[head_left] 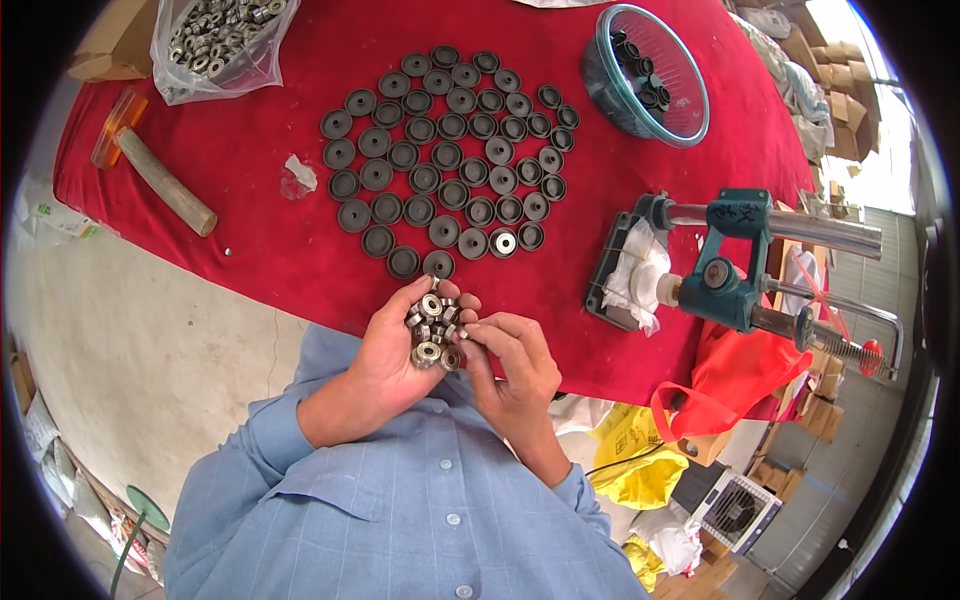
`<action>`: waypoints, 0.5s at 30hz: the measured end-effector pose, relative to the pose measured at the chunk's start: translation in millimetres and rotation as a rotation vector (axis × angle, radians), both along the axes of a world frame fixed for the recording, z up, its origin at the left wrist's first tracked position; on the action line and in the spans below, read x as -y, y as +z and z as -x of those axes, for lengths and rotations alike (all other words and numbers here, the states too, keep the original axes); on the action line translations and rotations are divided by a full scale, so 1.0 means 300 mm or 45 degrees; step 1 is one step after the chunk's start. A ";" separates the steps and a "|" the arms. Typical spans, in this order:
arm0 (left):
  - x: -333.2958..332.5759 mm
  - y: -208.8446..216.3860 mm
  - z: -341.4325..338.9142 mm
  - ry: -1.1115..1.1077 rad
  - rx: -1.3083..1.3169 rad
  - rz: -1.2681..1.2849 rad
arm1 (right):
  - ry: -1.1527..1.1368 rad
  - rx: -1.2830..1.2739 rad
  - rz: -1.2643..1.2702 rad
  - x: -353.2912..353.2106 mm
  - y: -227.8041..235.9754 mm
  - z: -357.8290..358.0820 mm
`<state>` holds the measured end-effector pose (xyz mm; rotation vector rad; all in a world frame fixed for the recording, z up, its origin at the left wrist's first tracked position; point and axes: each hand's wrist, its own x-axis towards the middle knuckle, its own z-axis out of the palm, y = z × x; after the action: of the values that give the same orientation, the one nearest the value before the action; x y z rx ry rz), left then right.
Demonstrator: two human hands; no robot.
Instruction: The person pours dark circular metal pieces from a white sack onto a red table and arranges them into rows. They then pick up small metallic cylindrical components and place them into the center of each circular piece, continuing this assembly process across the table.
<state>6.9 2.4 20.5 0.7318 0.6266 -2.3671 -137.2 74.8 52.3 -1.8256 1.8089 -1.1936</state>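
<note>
Left hand comes up from the lower edge in a blue sleeve, palm turned up and cupped just off the near edge of the counter, fingers curled loosely round a heap of small metal bearings. That grip is half closed, a bowl rather than a fist, and the bearings sit piled in the palm and against the fingers, some flat with the bore facing up, others tipped on edge; no common direction to them.

Right hand sits close beside it, thumb side turned toward the pile. Thumb and forefinger are pinched together on one small bearing at the right edge of the heap, the other fingers folded under. The piece is right at the fingertips, barely clear of the pile; which way its bore points I cannot tell, it is too small.

Just beyond the hands, on the red cloth, dark round wheels lie flat in a broad cluster of rows. One of them, a wheel with a bright centre, sits in the nearest row.

Further off: a clear bowl with more dark wheels at the far right, a plastic bag of bearings at the far left, a hammer lying aslant at the left, and a teal hand press at the counter's right edge.
</note>
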 end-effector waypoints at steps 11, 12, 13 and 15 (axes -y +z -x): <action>0.018 0.026 -0.079 -0.055 -0.119 -0.158 | -0.145 -0.233 0.199 0.220 -0.120 0.057; 0.019 0.024 -0.084 -0.056 -0.125 -0.151 | -0.112 -0.301 0.212 0.226 -0.139 0.059; 0.020 0.022 -0.088 -0.059 -0.131 -0.144 | -0.080 -0.370 0.226 0.229 -0.152 0.061; 0.022 0.020 -0.092 -0.076 -0.129 -0.132 | -0.063 -0.425 0.174 0.231 -0.167 0.060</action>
<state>34.5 -4.1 26.4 0.6866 0.7858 -2.4538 -155.2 5.6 2.3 -2.1781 1.9986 -1.1058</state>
